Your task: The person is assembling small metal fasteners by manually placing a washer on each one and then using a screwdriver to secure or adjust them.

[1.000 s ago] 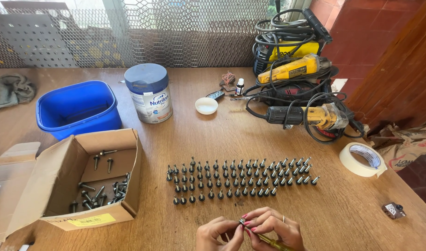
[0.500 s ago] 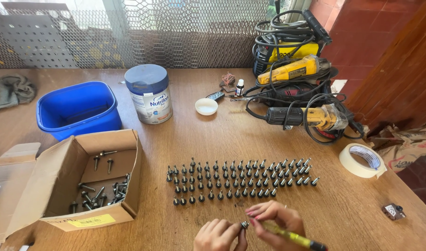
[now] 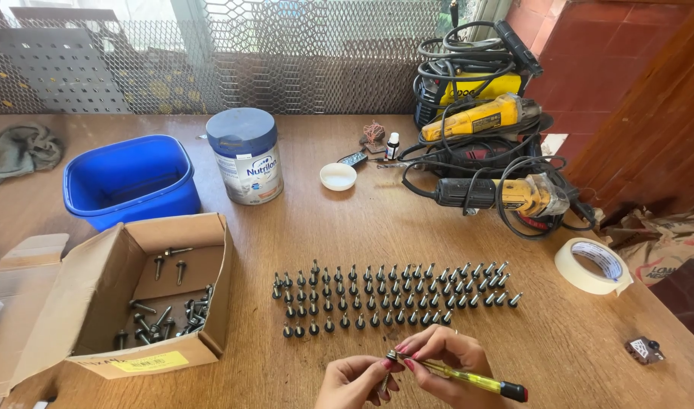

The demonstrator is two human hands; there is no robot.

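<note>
At the near table edge my left hand (image 3: pixel 354 381) pinches a single screw (image 3: pixel 390 357) by its head end. My right hand (image 3: pixel 447 362) grips a yellow-handled screwdriver (image 3: pixel 475 379) whose tip meets that screw. Just beyond my hands, several rows of upright screws (image 3: pixel 388 297) stand on the wooden table (image 3: pixel 347 227). An open cardboard box (image 3: pixel 127 303) at the left holds several loose screws (image 3: pixel 165 314).
A blue plastic tub (image 3: pixel 131 180), a metal tin with a blue lid (image 3: pixel 246 155) and a small white lid (image 3: pixel 338 176) sit farther back. Corded power tools (image 3: pixel 487 151) pile at the back right. A roll of masking tape (image 3: pixel 591 265) lies right. Wire mesh (image 3: pixel 286 45) backs the table.
My right hand has turned so the screwdriver handle now sticks out to the lower right. Both hands stay at the table's near edge with the screw between them.
</note>
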